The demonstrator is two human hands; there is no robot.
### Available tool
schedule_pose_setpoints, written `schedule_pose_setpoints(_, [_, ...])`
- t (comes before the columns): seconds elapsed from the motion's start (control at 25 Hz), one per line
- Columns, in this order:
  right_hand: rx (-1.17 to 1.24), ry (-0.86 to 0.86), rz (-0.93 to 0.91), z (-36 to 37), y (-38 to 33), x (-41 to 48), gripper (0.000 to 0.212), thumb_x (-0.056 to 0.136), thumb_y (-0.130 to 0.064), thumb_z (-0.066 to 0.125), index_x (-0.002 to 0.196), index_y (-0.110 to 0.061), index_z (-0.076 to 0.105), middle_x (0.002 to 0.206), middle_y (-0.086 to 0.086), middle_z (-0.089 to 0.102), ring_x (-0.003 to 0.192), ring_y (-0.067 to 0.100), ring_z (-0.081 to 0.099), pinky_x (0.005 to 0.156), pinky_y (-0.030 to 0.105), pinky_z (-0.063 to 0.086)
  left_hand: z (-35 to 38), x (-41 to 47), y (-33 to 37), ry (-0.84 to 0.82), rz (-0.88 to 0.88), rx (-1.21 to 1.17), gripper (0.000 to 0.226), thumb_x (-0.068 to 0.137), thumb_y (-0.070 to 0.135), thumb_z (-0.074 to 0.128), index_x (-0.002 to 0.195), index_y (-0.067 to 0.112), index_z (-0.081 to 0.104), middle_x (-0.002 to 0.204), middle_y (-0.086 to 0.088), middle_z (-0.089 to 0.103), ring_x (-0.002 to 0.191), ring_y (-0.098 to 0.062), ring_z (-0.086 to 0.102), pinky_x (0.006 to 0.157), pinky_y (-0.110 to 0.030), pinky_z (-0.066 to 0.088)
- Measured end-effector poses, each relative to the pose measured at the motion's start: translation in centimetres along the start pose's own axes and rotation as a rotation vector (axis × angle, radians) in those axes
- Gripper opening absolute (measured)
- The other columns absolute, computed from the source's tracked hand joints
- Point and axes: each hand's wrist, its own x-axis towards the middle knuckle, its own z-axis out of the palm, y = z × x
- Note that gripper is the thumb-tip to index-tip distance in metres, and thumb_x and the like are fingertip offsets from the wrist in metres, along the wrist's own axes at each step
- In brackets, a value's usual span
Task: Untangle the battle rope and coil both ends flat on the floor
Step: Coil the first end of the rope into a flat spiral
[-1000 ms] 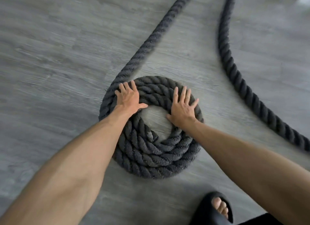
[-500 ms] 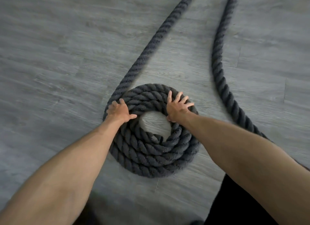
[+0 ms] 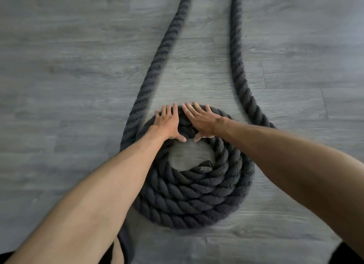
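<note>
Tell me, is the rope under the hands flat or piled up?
Rolled flat: the thick dark grey twisted rope lies in side-by-side rings around an open middle.

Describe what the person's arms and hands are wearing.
The left forearm and right forearm are bare, with no sleeves in view. The left hand and right hand wear no gloves; no watch, bracelet or ring shows on either.

cam: head, one view | faces: forward, steeply down onto floor [image 3: 59, 70] | range: near; forearms [image 3: 110, 185] span lower frame
</note>
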Motion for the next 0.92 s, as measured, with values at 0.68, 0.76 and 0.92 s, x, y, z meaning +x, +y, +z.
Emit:
schedule_pose_setpoints(0.68, [0.907,0.074,1.306,-3.0,-8.8,1.7,0.109,0.091,-0.066,0.052,0.159,-0.017,-0.017,0.164,0.025,-0.015,0.153,0.041,-0.01,0.108,0.078,0.019,-5.5,5.0,-15.0,0.145,-0.027,0.213,0.137,0.049,0.1,0.047,0.14,-0.001,0.03,0.126,-0.021,0.046,0.103,-0.033,0.047,0.08,-0.042,0.039])
schedule_pose_setpoints(0.76, [1.038,0.036,1.404,-5.5,-10.0,4.9,0.114,0.085,-0.079,0.047,0.159,-0.019,-0.017,0.165,0.023,-0.017,0.153,0.041,-0.01,0.108,0.079,0.018,-7.1,6.3,-18.1,0.069,-0.132,0.151,0.138,0.05,0.1,0.045,0.141,-0.003,0.028,0.124,-0.02,0.045,0.101,-0.032,0.047,0.072,-0.04,0.038])
schedule_pose_setpoints(0.92, [0.962,-0.006,1.237,-9.5,-10.9,12.1,0.137,0.069,-0.088,0.057,0.156,-0.019,-0.022,0.161,0.025,-0.027,0.149,0.049,-0.014,0.107,0.08,0.013,-10.7,8.9,-23.4,-0.109,-0.379,0.066,0.139,0.057,0.094,0.052,0.148,-0.004,0.016,0.13,-0.02,0.039,0.107,-0.034,0.045,0.07,-0.043,0.039])
